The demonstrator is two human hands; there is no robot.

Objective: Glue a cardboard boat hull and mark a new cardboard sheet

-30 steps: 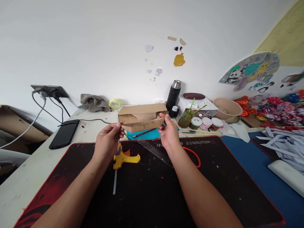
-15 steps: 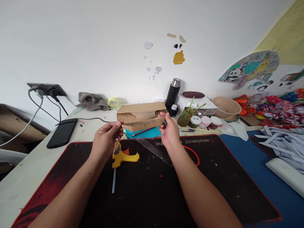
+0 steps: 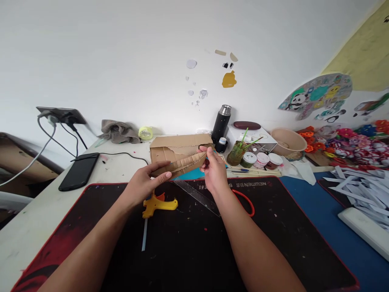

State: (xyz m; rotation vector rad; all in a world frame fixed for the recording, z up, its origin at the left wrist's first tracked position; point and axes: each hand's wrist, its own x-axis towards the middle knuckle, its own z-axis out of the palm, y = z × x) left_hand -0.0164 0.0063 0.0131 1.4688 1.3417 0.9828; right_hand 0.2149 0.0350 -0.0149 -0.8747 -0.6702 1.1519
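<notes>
A bent strip of cardboard (image 3: 185, 163) with a ragged corrugated edge is held up between both hands above the back of the desk mat. My left hand (image 3: 148, 178) grips its left end, thumb in front and fingers behind. At the right end, my right hand (image 3: 212, 164) pinches it between thumb and fingers. Behind it lies a larger torn cardboard piece (image 3: 179, 141). Below my left hand rests a yellow hot glue gun (image 3: 159, 204) with a clear glue stick. A transparent ruler (image 3: 197, 198) lies on the mat, partly behind my right wrist.
A black thermos (image 3: 221, 123), a jar with brushes (image 3: 238, 153) and paint pots (image 3: 261, 159) stand at the back. Red-handled scissors or a similar loop (image 3: 249, 202) lie beside my right forearm. White paper strips (image 3: 361, 194) are at right, a phone (image 3: 79, 172) at left.
The cardboard strip has tilted, its left end lower and its right end higher. My left hand has shifted right and taken a fuller hold around that end.
</notes>
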